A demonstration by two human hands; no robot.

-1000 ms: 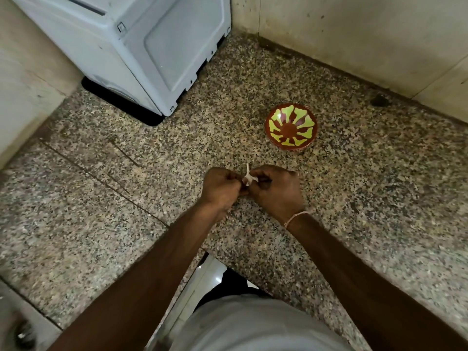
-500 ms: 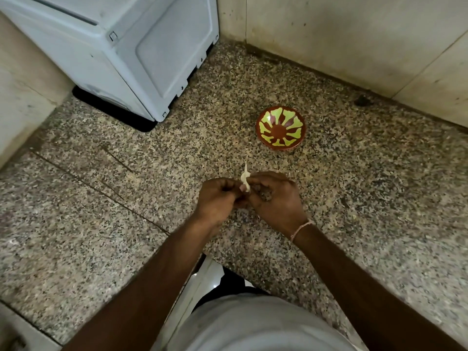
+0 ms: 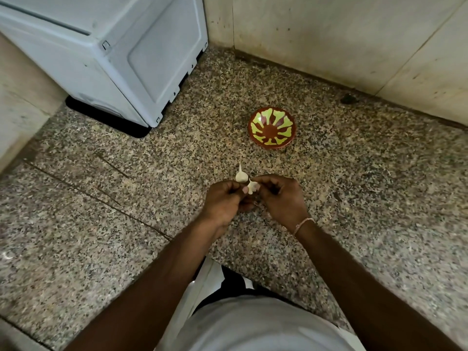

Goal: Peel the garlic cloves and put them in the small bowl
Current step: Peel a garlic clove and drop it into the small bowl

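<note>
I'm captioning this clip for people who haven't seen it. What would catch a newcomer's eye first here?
First, the red bowl with its yellow-green pattern, alone on the speckled stone counter near the back wall, with no garlic visible inside. Next, in front of it, the left hand and right hand meet mid-frame, pinching pale garlic pieces. A white appliance fills the back left corner.

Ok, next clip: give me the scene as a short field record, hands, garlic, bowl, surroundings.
surface: speckled stone counter
left hand: pinches garlic clove
right hand: pinches a pale piece, skin or clove unclear
small bowl: red with yellow-green pattern, beyond the hands, no cloves in it
appliance: white, back left
stage: peeling under way
</note>
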